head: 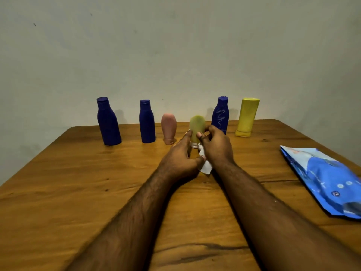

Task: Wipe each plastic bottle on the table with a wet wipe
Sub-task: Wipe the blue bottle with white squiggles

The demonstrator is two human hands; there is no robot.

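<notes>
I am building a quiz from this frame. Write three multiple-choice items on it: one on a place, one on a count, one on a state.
1. Where does the blue plastic wet-wipe packet lie on the wooden table?
A. at the right edge
B. behind the bottles
C. at the left edge

2. How many dark blue plastic bottles stand in the row?
A. one
B. three
C. five

3. What is happening to the small olive-green plastic bottle?
A. it lies tipped over, untouched
B. both hands hold it, with a white wet wipe between them
C. it sits inside the packet

Answers: 1 A, the packet lies flat at the right, apart from the row. 2 B, two at the left and one beside the yellow bottle. 3 B, the left hand and right hand close on it from either side.
</notes>
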